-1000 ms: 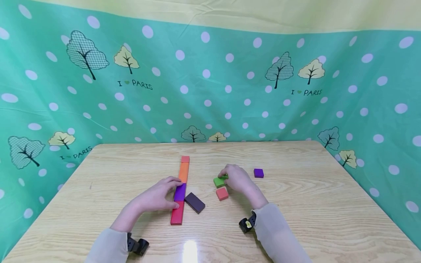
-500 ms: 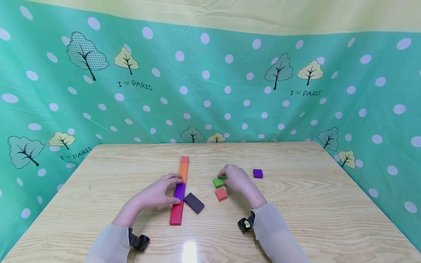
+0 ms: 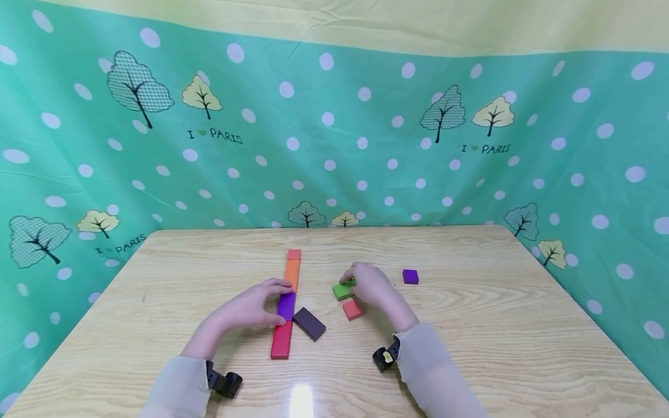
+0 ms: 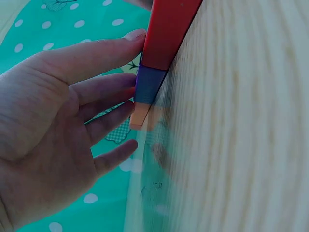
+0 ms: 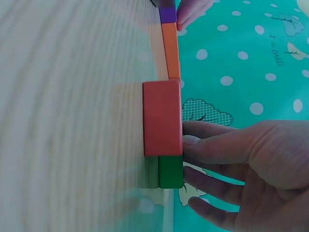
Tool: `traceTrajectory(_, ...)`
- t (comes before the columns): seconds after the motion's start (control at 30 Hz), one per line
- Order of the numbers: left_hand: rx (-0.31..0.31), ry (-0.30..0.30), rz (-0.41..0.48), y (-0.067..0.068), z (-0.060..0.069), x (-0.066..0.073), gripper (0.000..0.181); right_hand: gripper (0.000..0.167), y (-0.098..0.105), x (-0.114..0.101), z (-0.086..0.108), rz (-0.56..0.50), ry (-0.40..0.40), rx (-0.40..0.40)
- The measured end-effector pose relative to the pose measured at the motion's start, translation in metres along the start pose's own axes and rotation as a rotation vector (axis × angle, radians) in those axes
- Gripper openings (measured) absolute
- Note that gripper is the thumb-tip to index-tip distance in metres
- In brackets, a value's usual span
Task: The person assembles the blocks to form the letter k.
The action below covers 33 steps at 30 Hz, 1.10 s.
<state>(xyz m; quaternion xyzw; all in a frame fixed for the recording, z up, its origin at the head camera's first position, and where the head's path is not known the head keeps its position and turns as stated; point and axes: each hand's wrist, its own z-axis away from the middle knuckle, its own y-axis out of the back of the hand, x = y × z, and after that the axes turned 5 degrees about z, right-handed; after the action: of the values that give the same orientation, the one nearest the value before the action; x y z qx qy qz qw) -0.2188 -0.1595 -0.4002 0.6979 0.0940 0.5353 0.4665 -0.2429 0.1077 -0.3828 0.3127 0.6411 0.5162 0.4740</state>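
My left hand [image 3: 251,306] rests on the row of flat blocks. Its thumb touches the edge between a red block [image 3: 281,341] and a purple block [image 3: 286,306], and its fingertips lie where the purple meets an orange block [image 3: 292,273]. The left wrist view shows those fingers fairly straight. Farther right, my right hand [image 3: 368,284] has fingertips on top of a green block [image 3: 342,291], which lies flat on the table. In the right wrist view a salmon block [image 5: 162,118] partly hides the green one, and the fingers are extended.
A small salmon block [image 3: 294,253] ends the row at the far side. A dark brown block [image 3: 309,323] lies slanted beside the row, and a purple square block [image 3: 410,277] lies to the right. The wooden table [image 3: 496,325] meets a green dotted curtain [image 3: 334,145].
My right hand has shifted slightly left, and the green block has slid left with it. The left thumb has moved up a little from the red block toward the purple one.
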Motion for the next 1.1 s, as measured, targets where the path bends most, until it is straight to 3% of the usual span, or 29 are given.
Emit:
traceTrajectory(0.3, -0.001, 0.039, 0.011, -0.002, 0.001, 0.0, 0.064, 0.023, -0.003, -0.006, 0.0, -0.014, -0.004, -0.008)
traceTrajectory(1.1, -0.002, 0.026, 0.024, 0.0, 0.0, 0.0, 0.06, 0.023, -0.006, -0.026, -0.008, 0.016, 0.044, -0.023)
